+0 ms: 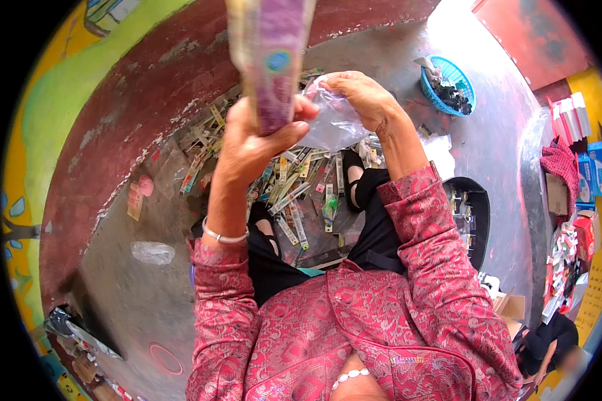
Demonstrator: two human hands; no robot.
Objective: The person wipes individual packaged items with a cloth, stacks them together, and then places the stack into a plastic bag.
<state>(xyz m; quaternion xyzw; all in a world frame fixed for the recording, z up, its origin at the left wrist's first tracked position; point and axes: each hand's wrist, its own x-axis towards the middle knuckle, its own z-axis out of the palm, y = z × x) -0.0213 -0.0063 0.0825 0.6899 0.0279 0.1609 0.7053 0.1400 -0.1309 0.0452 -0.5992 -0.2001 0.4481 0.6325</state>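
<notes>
Head view: the person (297, 327) before me grips a blurred purple packet (279, 63) in the left hand (253, 144), raised beside a clear bag (334, 123) pinched by the right hand (369, 103). Readying the bag seems the step; the next move probably calls for spreading it open.

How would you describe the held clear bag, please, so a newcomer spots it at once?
Find the pile of strips on the floor, then the right hand above it, pinching the clear bag. Unlike the crumpled bag on the floor, it is held up, and unlike the purple pack in the left hand, it is see-through.
</notes>
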